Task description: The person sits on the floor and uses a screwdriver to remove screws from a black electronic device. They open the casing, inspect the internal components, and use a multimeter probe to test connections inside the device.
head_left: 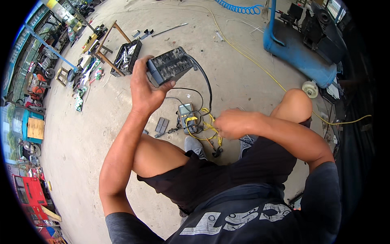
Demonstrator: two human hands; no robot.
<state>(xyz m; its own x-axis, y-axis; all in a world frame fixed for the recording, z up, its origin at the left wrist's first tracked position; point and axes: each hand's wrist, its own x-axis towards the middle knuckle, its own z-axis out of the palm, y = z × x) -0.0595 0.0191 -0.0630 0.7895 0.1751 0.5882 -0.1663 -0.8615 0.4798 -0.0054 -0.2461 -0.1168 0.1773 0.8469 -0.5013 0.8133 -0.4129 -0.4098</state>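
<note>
Head view: looking down past a seated or squatting person's knees, and the wide concrete floor [81, 150] carries everything.
Tank: a big blue tank [294, 55] lies at upper right, well apart from the hands, probably parked there to leave working room.
Crate: a black crate [133, 48] of metal bits sits near a wooden frame, upper left.
Box: here's the centrepiece, a dusty black box [172, 67], raised off the floor in front of the knees and tilted, perhaps to show a face.
Left hand: curled firmly round the box's left end, this hand [147, 95] has its thumb at the lower edge, seemingly bearing the weight.
Right hand: fingers bent in, this one [233, 124] is beside the yellow wires [214, 129]; whether it pinches one, I cannot tell.
Meter: a grey handheld meter [185, 109] lies between, screen up, likely for easy reading.
Block: one flat dark block [162, 125] rests just left.
Cable: black cord [209, 83] loops down from the box's right end, apparently slack enough for lifting.
</note>
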